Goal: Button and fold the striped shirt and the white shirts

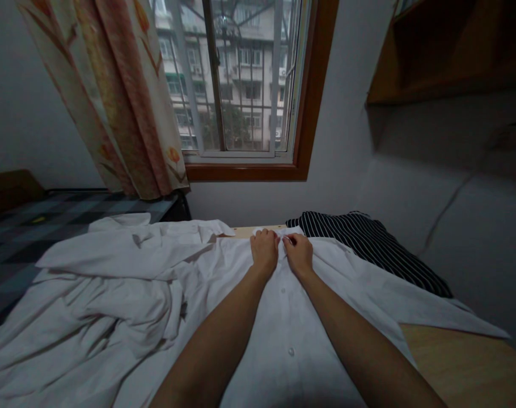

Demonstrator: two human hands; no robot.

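A white button-up shirt (292, 328) lies flat and front up on a wooden surface (462, 362), with its collar at the far end. My left hand (264, 250) and my right hand (298, 252) sit side by side at the collar. Both have their fingers curled and pinch the fabric near the top button. A row of small white buttons runs down the shirt between my forearms.
A pile of crumpled white garments (92, 294) lies to the left. A black striped garment (368, 238) lies at the far right against the grey wall. Beyond stand a window (241, 79), a flowered curtain (122, 102), a checked surface (37, 221) and a wooden shelf (445, 51).
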